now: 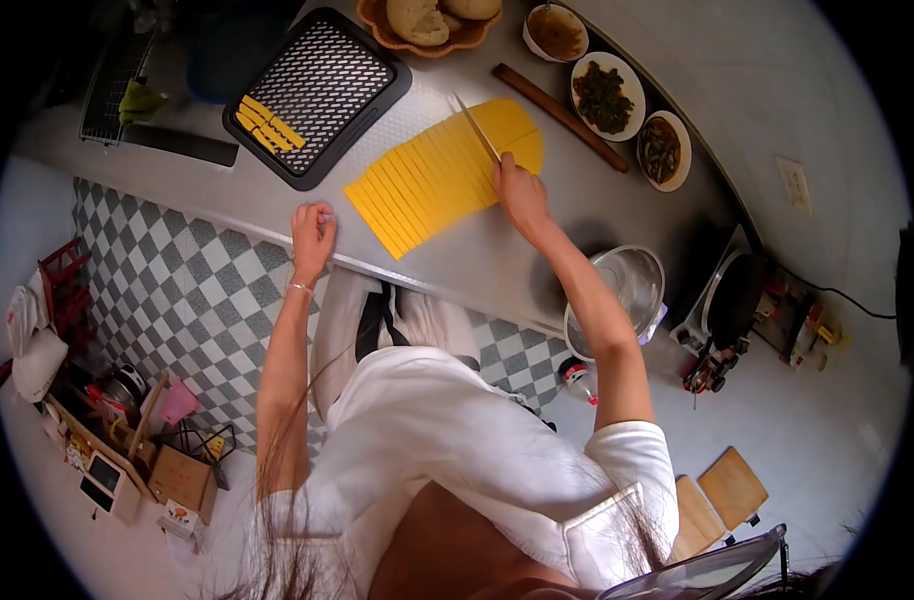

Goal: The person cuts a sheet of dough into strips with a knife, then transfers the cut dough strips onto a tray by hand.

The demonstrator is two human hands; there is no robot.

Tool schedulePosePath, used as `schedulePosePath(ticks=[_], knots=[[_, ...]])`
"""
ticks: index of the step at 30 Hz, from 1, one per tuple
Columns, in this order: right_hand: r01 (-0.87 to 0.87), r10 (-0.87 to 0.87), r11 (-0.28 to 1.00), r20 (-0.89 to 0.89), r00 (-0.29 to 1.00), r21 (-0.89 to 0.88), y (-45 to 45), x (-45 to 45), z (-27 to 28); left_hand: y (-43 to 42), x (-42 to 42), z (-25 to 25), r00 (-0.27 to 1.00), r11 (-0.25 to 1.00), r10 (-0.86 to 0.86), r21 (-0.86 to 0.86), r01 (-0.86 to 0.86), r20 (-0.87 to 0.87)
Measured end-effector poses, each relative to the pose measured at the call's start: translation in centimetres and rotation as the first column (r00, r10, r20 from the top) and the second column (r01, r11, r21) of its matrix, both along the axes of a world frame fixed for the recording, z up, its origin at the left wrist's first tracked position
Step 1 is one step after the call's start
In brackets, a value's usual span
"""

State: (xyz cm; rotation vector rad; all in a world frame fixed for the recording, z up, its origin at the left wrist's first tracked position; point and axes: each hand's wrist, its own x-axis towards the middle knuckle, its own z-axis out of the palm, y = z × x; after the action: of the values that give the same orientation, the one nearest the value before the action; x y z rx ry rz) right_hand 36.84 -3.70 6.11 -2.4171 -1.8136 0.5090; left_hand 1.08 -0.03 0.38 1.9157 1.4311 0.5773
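Observation:
A flat yellow dough sheet [447, 170] lies on the metal counter. It is cut into several narrow strips on its left part, and its rounded right end is broad. My right hand [522, 197] grips a knife [480, 130], whose blade lies across the sheet near that end. My left hand [314, 232] rests at the counter's front edge, left of the strips, fingers curled in and nothing visible in them. Behind it is a black perforated tray [352, 90], with several cut yellow strips [269, 125] at its left side.
A wooden rolling pin [562, 118] lies behind the dough. Along the wall stand a bowl of sauce [556, 33], a plate of greens [607, 93] and another dish [663, 152]. A bread basket [467, 42] is at the back, a metal bowl [632, 285] at the right.

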Motion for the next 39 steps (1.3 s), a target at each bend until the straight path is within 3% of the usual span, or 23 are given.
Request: schedulePosePath(ticks=[4, 16, 34, 39], knots=[[-0.018, 0.016, 1.000, 0.076, 0.997, 0.021, 1.2, -0.3, -1.4, -0.1, 0.0, 0.1, 1.000, 1.000, 0.010, -0.011, -0.010, 0.006], [-0.015, 0.014, 1.000, -0.026, 1.000, -0.013, 1.1, -0.3, -1.3, 0.0, 0.2, 0.5, 1.000, 0.999, 0.016, -0.035, -0.017, -0.025], [-0.033, 0.033, 0.999, 0.027, 0.999, -0.001, 1.6, -0.7, -1.4, 0.0, 0.2, 0.6, 1.000, 0.999, 0.017, -0.041, -0.017, -0.011], [-0.065, 0.070, 0.997, 0.148, 0.986, -0.039, 1.6, -0.7, -3.3, 0.0, 0.2, 0.4, 1.000, 0.999, 0.018, -0.041, -0.018, -0.007]])
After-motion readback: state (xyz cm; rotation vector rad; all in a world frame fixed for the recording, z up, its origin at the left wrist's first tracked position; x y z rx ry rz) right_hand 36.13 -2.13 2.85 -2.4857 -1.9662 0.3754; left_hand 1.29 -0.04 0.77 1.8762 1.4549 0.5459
